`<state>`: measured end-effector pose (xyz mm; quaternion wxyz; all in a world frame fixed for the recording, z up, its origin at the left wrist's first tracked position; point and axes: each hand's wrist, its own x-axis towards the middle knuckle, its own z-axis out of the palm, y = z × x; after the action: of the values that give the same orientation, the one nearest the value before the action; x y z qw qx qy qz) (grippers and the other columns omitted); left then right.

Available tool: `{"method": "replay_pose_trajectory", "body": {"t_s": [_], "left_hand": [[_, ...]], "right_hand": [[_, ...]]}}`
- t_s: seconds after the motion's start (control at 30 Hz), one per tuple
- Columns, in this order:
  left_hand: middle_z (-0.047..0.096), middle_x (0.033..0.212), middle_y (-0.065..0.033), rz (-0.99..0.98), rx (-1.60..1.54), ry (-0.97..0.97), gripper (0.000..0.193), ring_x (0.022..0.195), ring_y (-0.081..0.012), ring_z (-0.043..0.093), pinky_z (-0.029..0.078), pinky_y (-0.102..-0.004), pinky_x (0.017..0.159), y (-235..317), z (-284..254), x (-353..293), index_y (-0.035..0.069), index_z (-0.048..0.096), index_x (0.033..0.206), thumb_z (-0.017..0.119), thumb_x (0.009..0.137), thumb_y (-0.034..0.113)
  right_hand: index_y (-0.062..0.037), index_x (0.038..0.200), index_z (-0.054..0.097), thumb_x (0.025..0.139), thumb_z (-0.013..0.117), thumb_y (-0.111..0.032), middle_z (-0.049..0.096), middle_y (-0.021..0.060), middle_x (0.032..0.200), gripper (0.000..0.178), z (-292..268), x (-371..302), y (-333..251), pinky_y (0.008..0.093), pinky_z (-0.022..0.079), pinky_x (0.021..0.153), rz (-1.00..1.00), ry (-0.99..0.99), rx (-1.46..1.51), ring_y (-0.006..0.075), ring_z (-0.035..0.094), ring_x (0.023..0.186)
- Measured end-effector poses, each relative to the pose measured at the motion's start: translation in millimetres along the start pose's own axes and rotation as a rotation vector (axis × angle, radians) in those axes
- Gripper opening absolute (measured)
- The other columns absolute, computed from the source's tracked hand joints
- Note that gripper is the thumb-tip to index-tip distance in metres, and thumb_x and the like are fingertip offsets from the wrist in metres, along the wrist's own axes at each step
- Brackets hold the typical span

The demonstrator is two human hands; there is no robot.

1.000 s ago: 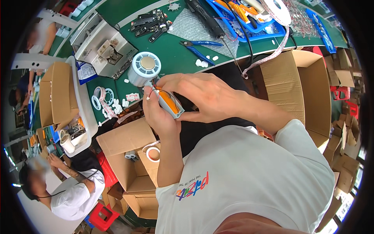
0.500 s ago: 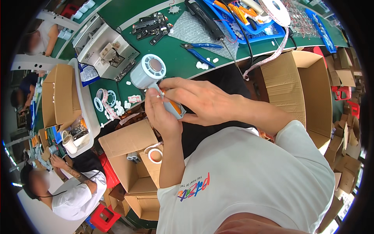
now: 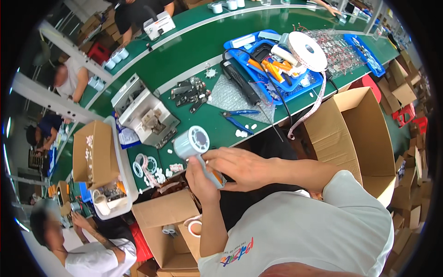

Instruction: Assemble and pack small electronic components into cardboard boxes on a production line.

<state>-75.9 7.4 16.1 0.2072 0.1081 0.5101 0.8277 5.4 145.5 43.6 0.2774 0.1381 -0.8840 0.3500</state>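
Observation:
A pale grey handheld device (image 3: pixel 185 145) with a round, vented head and a straight handle is held over the table's near edge. My left hand (image 3: pixel 202 183) is wrapped round the handle from below, its thumb just under the head. My right hand (image 3: pixel 243 167) lies across the handle from the other side, fingertips pressed on it and thumb beneath. A bit of orange shows at the handle's lower end. The rest of the handle is hidden by my fingers. Beyond the hands are blue-handled cutters (image 3: pixel 240 112) and a black electric screwdriver (image 3: pixel 241 82).
A grey metal machine (image 3: pixel 146 111) stands at the left, near white pads (image 3: pixel 161 175). Blue trays (image 3: pixel 303 93) hold orange parts beside a tape roll (image 3: pixel 295 45). Open cardboard boxes (image 3: pixel 159 210) flank me; another box (image 3: pixel 334 129) is at the right. Co-workers sit left and across.
The view has shifted, so the table shows lower and more of its far side appears. The device's head has turned slightly; both hands keep hold of the handle.

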Motion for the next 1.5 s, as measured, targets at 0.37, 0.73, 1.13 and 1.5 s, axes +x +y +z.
{"method": "replay_pose_trajectory", "body": {"t_s": [0.37,0.73,1.13,1.5], "left_hand": [[0.063,0.083,-0.0030,0.034,0.177,-0.083,0.040,0.072,-0.0071,0.049,0.039,-0.0225,0.066,3.0,2.0,15.8,0.001,0.065,0.098,0.050,0.112,0.035],[0.062,0.071,-0.0040,-0.048,-0.146,-0.082,0.040,0.049,-0.0082,0.049,0.038,-0.0222,0.045,23.2,16.4,22.2,0.000,0.066,0.101,0.057,0.109,0.038],[0.059,0.066,-0.0027,-0.045,-0.125,-0.051,0.045,0.044,-0.0064,0.045,0.030,-0.0215,0.039,29.7,19.0,21.0,-0.001,0.065,0.103,0.052,0.110,0.042],[0.061,0.069,-0.0028,-0.041,-0.139,-0.059,0.049,0.045,-0.0047,0.044,0.030,-0.0204,0.039,26.7,22.2,21.2,-0.003,0.061,0.123,0.049,0.111,0.043]], "right_hand": [[-0.0069,0.113,0.051,0.070,0.084,-0.005,0.057,0.0128,0.135,0.055,-1.2,5.5,-1.4,0.0395,0.051,0.090,0.047,-0.081,0.006,0.0321,0.058,0.104],[-0.0115,0.086,0.046,0.068,0.087,-0.004,0.056,0.0136,0.138,0.046,11.3,15.9,0.5,0.0362,0.047,0.087,-0.016,0.057,0.052,0.0282,0.054,0.098],[-0.0117,0.082,0.044,0.068,0.085,-0.003,0.055,0.0176,0.140,0.044,15.8,17.4,3.1,0.0360,0.045,0.086,-0.082,0.096,0.083,0.0289,0.053,0.096],[-0.0120,0.080,0.045,0.066,0.086,-0.002,0.056,0.0199,0.140,0.044,15.6,16.0,5.4,0.0371,0.046,0.087,-0.098,0.118,0.112,0.0299,0.055,0.098]]}}
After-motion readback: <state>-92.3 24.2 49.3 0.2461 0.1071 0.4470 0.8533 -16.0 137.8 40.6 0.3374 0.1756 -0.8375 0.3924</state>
